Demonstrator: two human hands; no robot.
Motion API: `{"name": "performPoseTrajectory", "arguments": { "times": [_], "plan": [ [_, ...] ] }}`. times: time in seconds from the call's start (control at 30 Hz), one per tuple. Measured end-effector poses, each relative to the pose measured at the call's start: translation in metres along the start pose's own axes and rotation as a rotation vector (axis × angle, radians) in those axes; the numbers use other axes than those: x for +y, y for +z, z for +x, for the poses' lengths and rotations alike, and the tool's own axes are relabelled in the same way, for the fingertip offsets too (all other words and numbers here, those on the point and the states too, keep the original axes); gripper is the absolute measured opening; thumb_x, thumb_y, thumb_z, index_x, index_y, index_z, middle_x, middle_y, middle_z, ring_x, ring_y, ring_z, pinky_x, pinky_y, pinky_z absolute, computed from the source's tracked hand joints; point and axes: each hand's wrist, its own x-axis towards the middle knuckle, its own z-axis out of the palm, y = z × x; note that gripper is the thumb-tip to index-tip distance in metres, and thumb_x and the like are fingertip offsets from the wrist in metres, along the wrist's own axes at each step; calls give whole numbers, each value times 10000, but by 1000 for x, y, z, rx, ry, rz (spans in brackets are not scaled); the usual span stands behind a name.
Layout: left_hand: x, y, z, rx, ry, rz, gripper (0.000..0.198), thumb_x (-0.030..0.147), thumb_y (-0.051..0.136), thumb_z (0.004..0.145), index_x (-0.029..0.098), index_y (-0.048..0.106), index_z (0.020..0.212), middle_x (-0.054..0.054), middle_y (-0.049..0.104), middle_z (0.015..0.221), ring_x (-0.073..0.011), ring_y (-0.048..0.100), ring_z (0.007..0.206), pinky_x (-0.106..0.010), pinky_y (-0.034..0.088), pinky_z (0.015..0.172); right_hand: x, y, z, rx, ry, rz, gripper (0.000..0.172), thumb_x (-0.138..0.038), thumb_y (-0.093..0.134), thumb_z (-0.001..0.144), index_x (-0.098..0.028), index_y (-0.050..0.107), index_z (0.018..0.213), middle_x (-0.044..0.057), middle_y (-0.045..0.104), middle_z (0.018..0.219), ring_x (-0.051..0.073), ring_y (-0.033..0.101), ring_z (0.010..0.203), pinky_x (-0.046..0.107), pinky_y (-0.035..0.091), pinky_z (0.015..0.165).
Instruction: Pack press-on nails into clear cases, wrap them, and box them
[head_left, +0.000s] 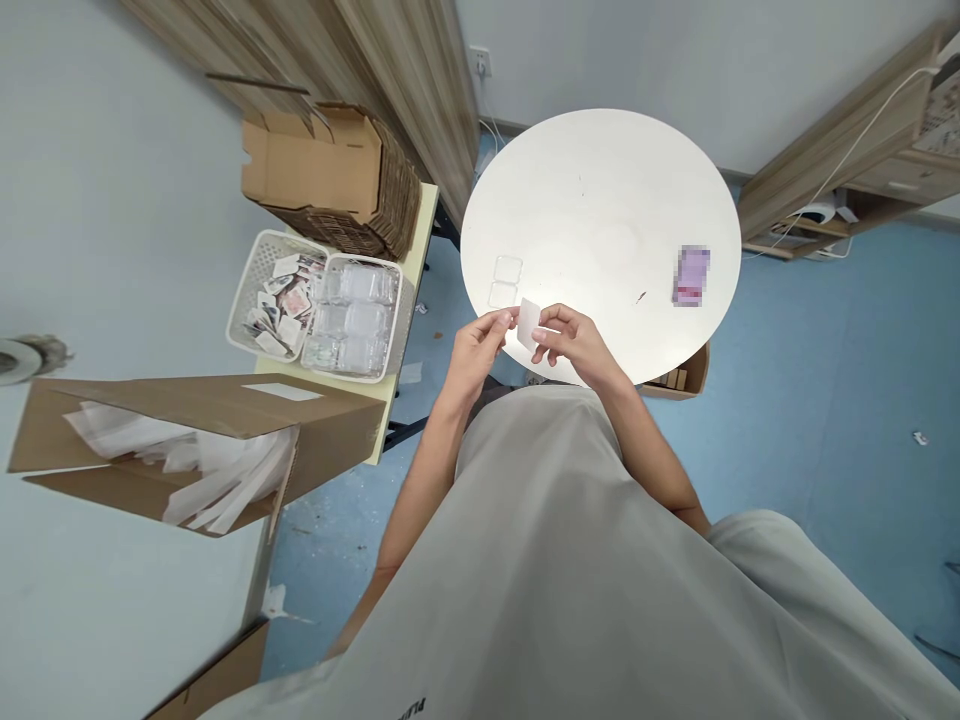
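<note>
A small white card (528, 324) is held upright over the near edge of the round white table (600, 200). My right hand (576, 342) grips it from the right, with the thumb across its lower corner. On the other side, my left hand (480, 348) is closed in a pinch, its fingertips right at the card's left edge. Whether anything sits within that pinch is too small to make out. Just beyond my left hand, a clear plastic case (505, 282) lies unfolded on the tabletop.
A blurred purple pack (691, 276) lies at the table's right. To the left, a side table (420, 235) carries stacked cardboard boxes (322, 165), a white basket (241, 300) of picture cards, another basket (397, 330) of clear cases, and a large carton (337, 420).
</note>
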Motion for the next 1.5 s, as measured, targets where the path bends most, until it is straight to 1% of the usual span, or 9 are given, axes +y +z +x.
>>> {"name": "performPoseTrajectory", "arguments": {
  "times": [0.2, 0.33, 0.63, 0.83, 0.97, 1.07, 1.17, 1.33, 1.5],
  "plan": [
    [-7, -8, 3, -11, -98, -150, 544, 668, 1033, 725, 223, 839, 970, -22, 711, 808, -126, 552, 677, -283, 463, 616, 1, -8, 0, -29, 62, 80, 704, -797, 1020, 662, -256, 653, 924, -68, 646, 716, 156, 748, 599, 241, 523, 525],
    [-10, -11, 5, 7, -91, -141, 578, 678, 1046, 696, 208, 825, 947, -35, 732, 801, -143, 631, 720, -287, 522, 668, 7, -8, 4, 142, -21, 15, 702, -827, 995, 668, -252, 687, 925, -19, 723, 881, 147, 758, 669, 253, 538, 555],
    [-17, 2, 2, 4, -42, -153, 633, 666, 1058, 693, 206, 842, 1071, -77, 829, 1039, -186, 750, 868, -372, 654, 860, 23, -2, 9, 409, -143, -214, 510, -726, 878, 872, -278, 735, 1071, 37, 820, 1123, 157, 726, 732, 302, 606, 650],
    [-13, 4, 1, 21, 3, -66, 615, 655, 1036, 726, 211, 821, 1093, -107, 856, 1131, -209, 787, 885, -382, 656, 864, 22, 9, 3, 241, -112, -268, 504, -664, 936, 840, -295, 749, 1128, 65, 757, 1520, 148, 773, 754, 334, 657, 721],
    [-9, 4, 0, -6, -14, -48, 609, 660, 1035, 723, 214, 823, 1080, -89, 852, 1006, -222, 787, 852, -378, 644, 850, 19, 9, 1, 201, -91, -230, 552, -670, 981, 781, -274, 720, 1063, 92, 739, 1573, 129, 758, 713, 329, 655, 701],
    [-8, 3, 1, 31, 14, -25, 571, 664, 987, 795, 220, 841, 1122, -113, 860, 1118, -221, 779, 905, -347, 612, 812, 17, 5, 1, 165, -66, -161, 592, -704, 989, 756, -258, 712, 1029, 108, 779, 1503, 131, 773, 698, 298, 616, 639],
    [-9, -1, 3, 97, 16, -19, 501, 644, 922, 883, 231, 859, 1160, -113, 852, 1209, -189, 735, 912, -307, 559, 760, 14, 0, 2, 42, -10, -52, 613, -736, 986, 751, -248, 725, 1014, 79, 847, 1269, 150, 796, 706, 259, 564, 576],
    [-15, -7, 6, -9, -54, -59, 401, 613, 891, 924, 213, 864, 938, -69, 810, 945, -168, 671, 837, -286, 503, 714, 17, -3, 4, -91, 76, 131, 647, -749, 1014, 703, -233, 733, 973, -13, 766, 837, 151, 775, 644, 219, 499, 508],
    [-17, -7, 4, 32, -60, -84, 440, 641, 935, 871, 209, 856, 900, -40, 777, 870, -166, 639, 805, -301, 507, 740, 20, -4, 5, -114, 109, 191, 649, -747, 1028, 703, -236, 711, 946, -48, 693, 720, 147, 759, 615, 215, 506, 517]
  ]
}}
